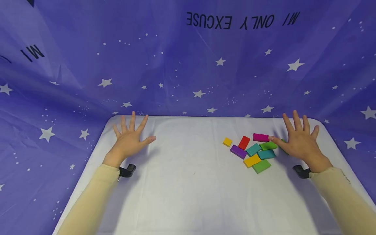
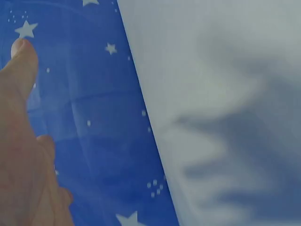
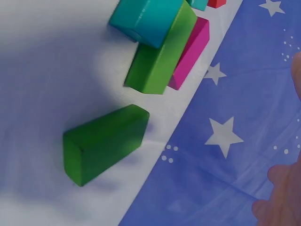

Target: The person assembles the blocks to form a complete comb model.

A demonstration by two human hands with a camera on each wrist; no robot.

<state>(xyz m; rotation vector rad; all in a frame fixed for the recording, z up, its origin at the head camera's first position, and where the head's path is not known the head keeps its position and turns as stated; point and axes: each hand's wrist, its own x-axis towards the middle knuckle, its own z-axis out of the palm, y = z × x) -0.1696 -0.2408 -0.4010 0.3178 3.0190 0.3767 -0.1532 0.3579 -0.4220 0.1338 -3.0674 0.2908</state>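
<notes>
My left hand [image 1: 127, 143] is spread with fingers straight above the left part of the white table, holding nothing. On the right side my right hand [image 1: 303, 145] is spread the same way, its thumb overlapping the end of a magenta block [image 1: 260, 137] in the head view. A dark green block [image 3: 106, 143] lies alone near it, mostly hidden by that hand in the head view. Beside it is a loose cluster: a red block [image 1: 244, 142], a purple block [image 1: 238, 151], teal blocks, a yellow block [image 1: 252, 161] and light green blocks. A small yellow block [image 1: 227, 141] lies apart at the left.
The white tabletop [image 1: 182, 195] has rounded far corners. A purple-blue cloth [image 1: 164, 71] with white stars and black lettering hangs behind it and at both sides. Black wrist cameras, such as the left one [image 1: 128, 170], sit at the cream sleeves [image 1: 88, 202].
</notes>
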